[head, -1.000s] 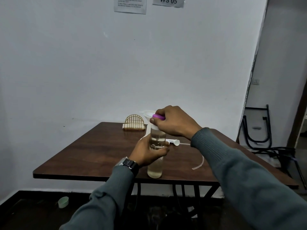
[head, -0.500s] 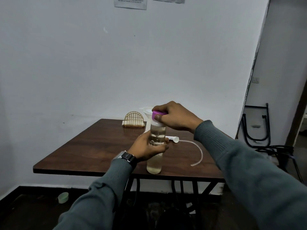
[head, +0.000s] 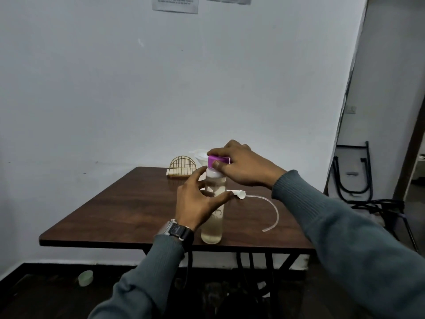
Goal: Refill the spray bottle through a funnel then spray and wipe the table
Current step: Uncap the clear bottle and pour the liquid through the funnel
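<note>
Gripping bottle [head: 212,229] — left hand [head: 197,201] | right hand [head: 243,166] pinches purple cap [head: 218,159] | wall notices [head: 175,4] (print illegible)

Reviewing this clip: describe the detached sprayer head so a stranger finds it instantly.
Start at the dark wooden table. Just behind and right of the clear bottle standing near its front edge lies the white sprayer head. It alone trails a thin, curved, clear tube across the tabletop.
</note>
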